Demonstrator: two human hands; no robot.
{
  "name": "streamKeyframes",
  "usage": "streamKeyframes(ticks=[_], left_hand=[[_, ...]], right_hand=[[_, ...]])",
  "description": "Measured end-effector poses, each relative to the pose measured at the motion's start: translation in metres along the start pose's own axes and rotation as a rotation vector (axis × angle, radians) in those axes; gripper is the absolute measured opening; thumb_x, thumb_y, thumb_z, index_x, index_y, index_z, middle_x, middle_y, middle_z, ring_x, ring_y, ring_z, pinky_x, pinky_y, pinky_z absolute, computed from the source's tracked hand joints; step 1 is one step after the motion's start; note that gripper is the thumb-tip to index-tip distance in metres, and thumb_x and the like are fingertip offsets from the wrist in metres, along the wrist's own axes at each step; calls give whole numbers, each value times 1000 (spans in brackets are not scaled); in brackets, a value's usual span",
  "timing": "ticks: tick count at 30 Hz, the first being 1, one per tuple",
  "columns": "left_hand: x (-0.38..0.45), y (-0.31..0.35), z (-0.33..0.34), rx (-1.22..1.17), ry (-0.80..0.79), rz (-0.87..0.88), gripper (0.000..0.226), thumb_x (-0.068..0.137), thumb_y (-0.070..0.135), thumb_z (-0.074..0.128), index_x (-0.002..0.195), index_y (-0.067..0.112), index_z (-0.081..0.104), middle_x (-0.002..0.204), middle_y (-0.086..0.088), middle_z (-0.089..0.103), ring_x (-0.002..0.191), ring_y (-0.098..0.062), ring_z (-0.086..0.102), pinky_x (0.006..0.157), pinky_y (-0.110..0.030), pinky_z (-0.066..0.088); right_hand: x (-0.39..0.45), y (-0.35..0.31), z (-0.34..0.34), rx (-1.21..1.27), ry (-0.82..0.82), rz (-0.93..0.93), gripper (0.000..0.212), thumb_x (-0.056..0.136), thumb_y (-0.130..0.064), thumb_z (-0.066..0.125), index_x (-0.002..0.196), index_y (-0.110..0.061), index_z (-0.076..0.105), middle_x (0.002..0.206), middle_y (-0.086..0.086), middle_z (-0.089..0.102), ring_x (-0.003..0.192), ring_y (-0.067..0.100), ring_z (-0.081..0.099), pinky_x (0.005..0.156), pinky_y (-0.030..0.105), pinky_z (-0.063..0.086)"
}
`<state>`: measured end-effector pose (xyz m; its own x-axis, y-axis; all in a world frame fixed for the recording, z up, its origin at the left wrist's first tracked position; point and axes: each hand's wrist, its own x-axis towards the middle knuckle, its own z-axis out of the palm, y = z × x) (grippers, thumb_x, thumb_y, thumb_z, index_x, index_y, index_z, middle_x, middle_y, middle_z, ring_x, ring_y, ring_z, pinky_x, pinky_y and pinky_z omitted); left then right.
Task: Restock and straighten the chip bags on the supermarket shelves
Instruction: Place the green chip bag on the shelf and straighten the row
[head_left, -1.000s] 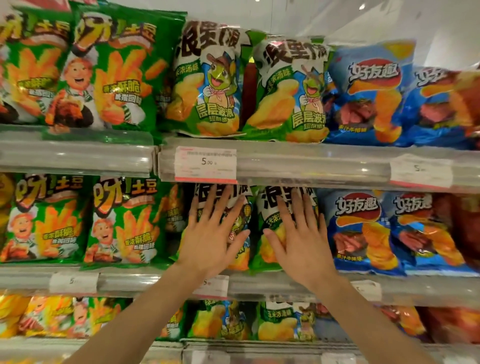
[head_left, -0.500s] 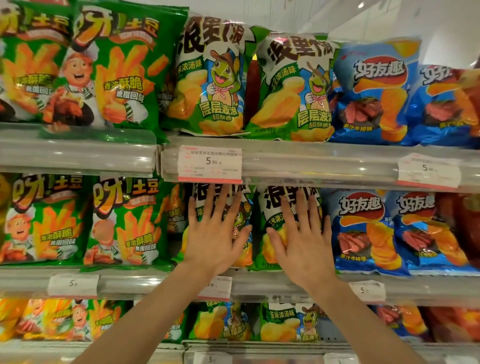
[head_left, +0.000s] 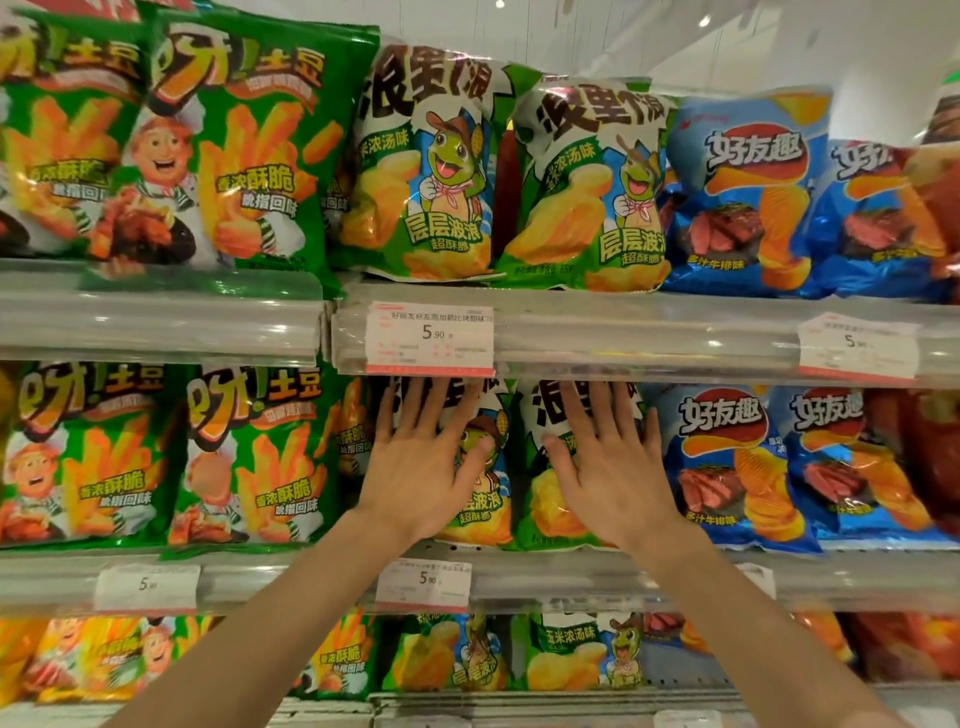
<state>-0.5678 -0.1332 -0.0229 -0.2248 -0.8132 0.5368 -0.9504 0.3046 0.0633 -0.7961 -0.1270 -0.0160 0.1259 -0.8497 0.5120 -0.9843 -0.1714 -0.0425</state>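
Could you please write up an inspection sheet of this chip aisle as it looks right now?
Surface: middle shelf with clear rail and price tags.
Job's things: two frog-mascot bags, left frog bag and right frog bag, upright, side by side.
Clutter: nothing seen.
Hands: left hand flat on the left frog bag; right hand flat on the right frog bag.
Cables: nothing seen.
Surroundings: green fries bags left, blue bags right.
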Motion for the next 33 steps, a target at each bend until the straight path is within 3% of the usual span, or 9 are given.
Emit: streamKeyframes(ticks=[11,16,19,24,30,33], left_hand=[[-5,7,-4,-21,14,-64,71,96,65,6,161,37,2,171,-4,3,157,-25,-5,125,-54,1],[-15,0,-6,-189,67,-59,72,94,75,17,159,46,8,171,1,1,157,-24,-6,121,-63,15],[-23,1,0,-149,55,-41,76,91,81,21,158,47,10,171,3,-8,156,-24,-13,116,-63,24],[-22,7,1,-100,47,-83,79,90,82,19,159,43,16,171,1,-7,157,-24,-12,111,-65,33],[-28,11,1,-26,76,-122,79,92,80,15,159,39,19,171,-6,1,157,-30,-1,111,-64,33],[-27,10,0,32,87,-105,76,96,75,6,160,37,18,171,-9,6,157,-31,0,120,-63,17]], right_hand=[[-3,-4,0,7,9,41,70,99,-62,6,161,-28,3,170,8,2,156,27,-5,121,64,8],[-12,2,-5,110,38,38,74,98,-68,9,161,-30,0,169,4,-6,155,24,-12,122,61,4],[-24,6,-3,122,48,45,73,98,-70,13,160,-34,-1,169,3,-11,154,23,-16,123,59,4],[-31,5,2,164,40,61,73,101,-67,20,161,-30,2,168,3,-15,154,22,-18,125,51,9],[-34,-2,7,170,69,96,75,99,-68,14,161,-29,2,169,5,-13,154,24,-17,124,49,11],[-34,-7,7,123,81,131,76,98,-69,12,161,-28,2,169,7,-9,155,27,-12,123,57,16]])
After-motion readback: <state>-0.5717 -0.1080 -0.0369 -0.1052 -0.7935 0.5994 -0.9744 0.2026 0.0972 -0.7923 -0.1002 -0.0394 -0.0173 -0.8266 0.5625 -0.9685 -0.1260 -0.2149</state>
